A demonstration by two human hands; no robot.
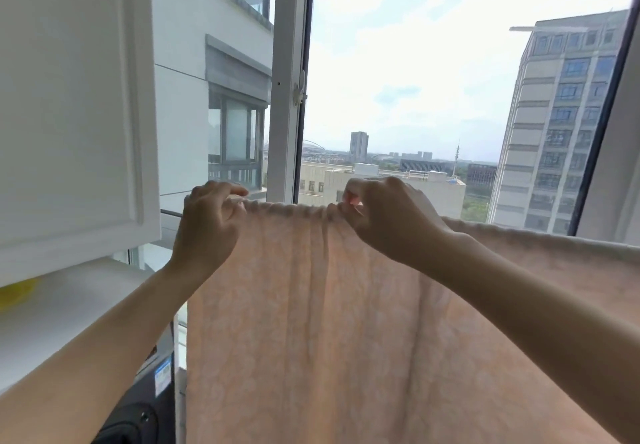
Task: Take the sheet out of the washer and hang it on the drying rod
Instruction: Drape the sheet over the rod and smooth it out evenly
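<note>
A pale peach patterned sheet (329, 322) hangs in front of the window, draped over a rod that the cloth hides; a short bare end of the drying rod (171, 213) shows at the left. My left hand (207, 221) grips the sheet's bunched top edge at its left end. My right hand (384, 218) pinches the gathered top edge a little to the right, fingers curled on the cloth. Further right the sheet's top edge runs up toward the frame's side. The washer (145, 405) shows as a dark shape at the lower left.
A white cabinet door (76, 104) stands open at the left, with a white shelf and a yellow object (17, 293) beneath it. A white window frame post (287, 79) rises behind the hands. Tall buildings lie outside the glass.
</note>
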